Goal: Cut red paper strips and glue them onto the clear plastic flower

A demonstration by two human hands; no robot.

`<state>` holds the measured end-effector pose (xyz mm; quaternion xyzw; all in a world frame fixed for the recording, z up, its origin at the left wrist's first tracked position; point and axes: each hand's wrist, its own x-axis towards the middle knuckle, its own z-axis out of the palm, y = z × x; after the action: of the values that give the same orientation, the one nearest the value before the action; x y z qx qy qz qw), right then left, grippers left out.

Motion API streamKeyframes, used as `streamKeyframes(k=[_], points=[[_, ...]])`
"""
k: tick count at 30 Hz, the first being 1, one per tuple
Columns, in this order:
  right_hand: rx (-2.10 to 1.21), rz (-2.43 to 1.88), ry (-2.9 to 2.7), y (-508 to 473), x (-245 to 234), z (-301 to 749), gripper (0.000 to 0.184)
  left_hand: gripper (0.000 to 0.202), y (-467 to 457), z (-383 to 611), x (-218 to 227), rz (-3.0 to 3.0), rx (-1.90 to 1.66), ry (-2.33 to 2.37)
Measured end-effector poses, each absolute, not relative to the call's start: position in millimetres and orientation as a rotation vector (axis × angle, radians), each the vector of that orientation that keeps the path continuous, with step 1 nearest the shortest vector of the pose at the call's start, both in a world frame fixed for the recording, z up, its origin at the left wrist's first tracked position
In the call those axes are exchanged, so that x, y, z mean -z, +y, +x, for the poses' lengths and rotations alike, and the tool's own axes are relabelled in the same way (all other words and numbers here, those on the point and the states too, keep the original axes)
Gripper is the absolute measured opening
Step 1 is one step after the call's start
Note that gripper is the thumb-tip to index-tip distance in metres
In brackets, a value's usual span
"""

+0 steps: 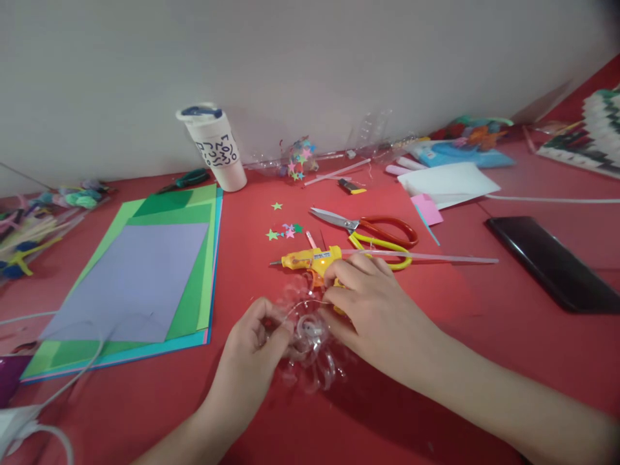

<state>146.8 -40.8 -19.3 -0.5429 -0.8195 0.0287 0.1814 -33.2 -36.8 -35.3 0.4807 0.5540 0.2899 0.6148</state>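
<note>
Low in the middle, clear curled plastic strips (312, 336) spread out like a flower between my hands. A thin pale strand (306, 302), wire or thread, arcs over them from one hand to the other. My left hand (256, 349) is closed, thumb and forefinger pinching the strand at the left side of the plastic. On the right, my right hand (371, 303) pinches the strand's other end, its fingers bent. Just beyond it lies a yellow glue gun (312, 259) with a long clear glue stick (450, 258) out of its back, partly hidden by my right hand.
Scissors (339, 219) with red and yellow handles lie behind the glue gun, near small paper stars (289, 230). Coloured sheets (135, 278) are stacked at left, below a white cup (217, 152). A black phone (552, 261) lies at right. A white cable (72, 381) runs at lower left.
</note>
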Motion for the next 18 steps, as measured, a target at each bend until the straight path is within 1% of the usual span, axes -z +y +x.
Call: streamKeyframes(k=[2,6,11,14,16,18], points=[[-0.125,-1.501,-2.341,-39.5,18.5,148.7,0.018,0.020,-38.5,-36.6,36.2,1.094,-0.606,1.274],[-0.167,-1.399,-2.405,-33.9,20.6,149.7,0.019,0.020,-34.9,-47.0,28.4,1.271,-0.498,1.283],[-0.128,-1.310,-2.480,-27.9,25.5,152.3,0.013,0.029,-5.7,-54.0,3.3,1.398,-0.625,1.291],[-0.094,-1.252,-2.498,-25.5,28.9,153.2,0.014,0.026,13.8,-46.8,-1.4,1.515,-0.473,1.179],[-0.089,-1.251,-2.491,-24.2,28.4,152.3,0.017,0.023,20.9,-40.7,1.8,1.550,-0.316,1.019],[-0.124,-1.264,-2.483,-23.5,23.4,150.2,0.015,0.018,22.7,-37.6,7.0,1.570,-0.256,0.955]])
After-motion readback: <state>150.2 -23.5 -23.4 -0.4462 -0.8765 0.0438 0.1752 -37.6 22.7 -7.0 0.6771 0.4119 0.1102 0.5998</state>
